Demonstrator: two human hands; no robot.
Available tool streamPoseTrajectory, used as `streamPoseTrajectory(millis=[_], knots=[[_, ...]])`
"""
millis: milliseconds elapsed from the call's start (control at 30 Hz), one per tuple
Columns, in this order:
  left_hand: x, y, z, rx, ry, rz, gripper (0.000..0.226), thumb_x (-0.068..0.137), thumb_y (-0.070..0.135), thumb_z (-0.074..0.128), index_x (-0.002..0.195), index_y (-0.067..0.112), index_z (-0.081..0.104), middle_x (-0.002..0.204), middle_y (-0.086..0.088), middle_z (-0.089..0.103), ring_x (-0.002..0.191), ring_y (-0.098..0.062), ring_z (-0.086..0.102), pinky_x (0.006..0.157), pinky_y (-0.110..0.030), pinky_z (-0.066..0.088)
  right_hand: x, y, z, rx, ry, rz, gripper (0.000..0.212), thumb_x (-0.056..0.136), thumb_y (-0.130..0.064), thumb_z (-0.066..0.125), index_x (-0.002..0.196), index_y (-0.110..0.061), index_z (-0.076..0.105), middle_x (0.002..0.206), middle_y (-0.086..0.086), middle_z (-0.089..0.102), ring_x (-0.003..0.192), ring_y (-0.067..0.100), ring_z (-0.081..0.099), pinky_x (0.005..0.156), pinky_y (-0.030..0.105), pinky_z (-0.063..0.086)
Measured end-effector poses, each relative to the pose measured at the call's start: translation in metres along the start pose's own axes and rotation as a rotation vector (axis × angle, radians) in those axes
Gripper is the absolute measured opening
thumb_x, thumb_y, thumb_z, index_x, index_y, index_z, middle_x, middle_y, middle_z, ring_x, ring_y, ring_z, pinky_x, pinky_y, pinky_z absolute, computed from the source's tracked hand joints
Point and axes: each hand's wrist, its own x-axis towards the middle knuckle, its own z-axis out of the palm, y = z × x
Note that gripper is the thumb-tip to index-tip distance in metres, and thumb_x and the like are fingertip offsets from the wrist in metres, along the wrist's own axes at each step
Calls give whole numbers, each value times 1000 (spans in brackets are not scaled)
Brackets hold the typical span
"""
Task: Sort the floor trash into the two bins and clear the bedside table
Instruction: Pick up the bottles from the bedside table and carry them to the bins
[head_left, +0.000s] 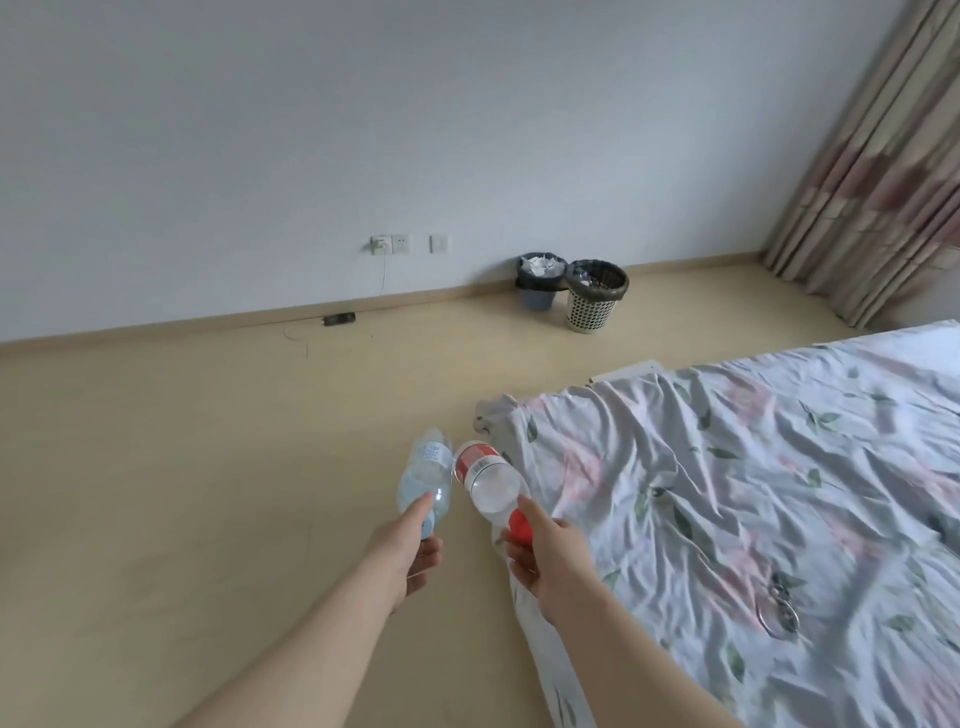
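We hold two bottles out in front of us, above the pale wooden floor, their bases pointing away from us and their caps towards our palms. Our left hand grips the neck end of a clear, blue-tinted plastic bottle with a pale label, forefinger laid along its side and the other fingers curled beneath. Our right hand grips a clear plastic bottle with a red-and-white label and red cap in the same way. The two bottles nearly touch at their far ends. Well ahead, against the white wall, stand two bins side by side: a blue round bin with a black liner, heaped with crumpled white paper, and just to its right a white lattice basket with a dark liner. To our right lies a bed under a rumpled floral sheet, with a metal key ring on it. A small dark object lies by the skirting.
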Motion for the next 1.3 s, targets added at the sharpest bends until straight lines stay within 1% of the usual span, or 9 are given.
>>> streamPoseTrajectory(millis=[100, 267, 433, 567, 667, 733, 933, 1167, 1300], knots=[[31, 35, 4, -4, -2, -16, 37, 85, 49, 56, 84, 12, 57, 67, -1, 60, 61, -15, 58, 61, -26, 43, 30, -25, 28, 19, -9, 3, 22, 87, -28, 62, 81, -7, 55, 68, 10, 61, 51, 15, 48, 55, 27, 43], [93, 100, 17, -5, 11, -14, 36, 84, 49, 58, 86, 13, 57, 70, -2, 59, 63, -15, 59, 62, -26, 44, 103, -72, 74, 9, -13, 20, 24, 87, -28, 61, 74, -8, 55, 62, 8, 59, 50, 14, 47, 52, 25, 42], [167, 188, 38, -49, 35, -8, 37, 85, 49, 57, 88, 12, 58, 75, -3, 61, 67, -16, 61, 64, -27, 46, 188, -143, 125, -11, -68, -9, 23, 87, -26, 62, 75, -9, 54, 68, 8, 60, 52, 14, 47, 53, 24, 42], [212, 258, 61, -61, 48, -8, 39, 86, 49, 55, 91, 11, 59, 78, -4, 63, 69, -17, 62, 67, -28, 47, 247, -210, 157, -76, -79, -44, 23, 86, -27, 63, 81, -7, 52, 69, 8, 62, 52, 15, 48, 51, 24, 42], [239, 296, 74, -62, 50, -1, 40, 86, 50, 55, 89, 10, 59, 79, -3, 63, 69, -16, 62, 67, -28, 47, 275, -248, 174, -107, -91, -64, 25, 87, -26, 62, 73, -8, 52, 68, 8, 61, 53, 15, 48, 52, 24, 42], [267, 323, 84, -62, 45, -4, 41, 86, 50, 55, 88, 10, 59, 78, -4, 63, 69, -16, 62, 67, -28, 47, 302, -272, 188, -107, -95, -57, 25, 87, -26, 61, 72, -9, 52, 69, 8, 61, 53, 15, 48, 53, 24, 42], [355, 409, 111, -39, -13, -31, 41, 88, 48, 53, 86, 7, 58, 78, -5, 63, 67, -17, 61, 65, -27, 46, 394, -331, 223, -73, -17, -59, 24, 88, -28, 61, 81, -8, 51, 70, 9, 63, 54, 15, 50, 53, 24, 43], [468, 525, 142, 130, -117, -11, 43, 88, 51, 52, 87, 8, 59, 76, -3, 63, 67, -15, 61, 63, -26, 46, 497, -405, 285, 15, 97, -32, 25, 87, -30, 61, 88, -7, 51, 72, 9, 64, 56, 16, 50, 54, 25, 45], [518, 584, 169, 227, -178, -1, 42, 87, 51, 52, 90, 10, 59, 75, -2, 63, 66, -15, 61, 63, -25, 46, 537, -446, 307, 88, 178, -5, 24, 88, -29, 61, 86, -7, 51, 73, 9, 63, 54, 15, 50, 52, 24, 45]])
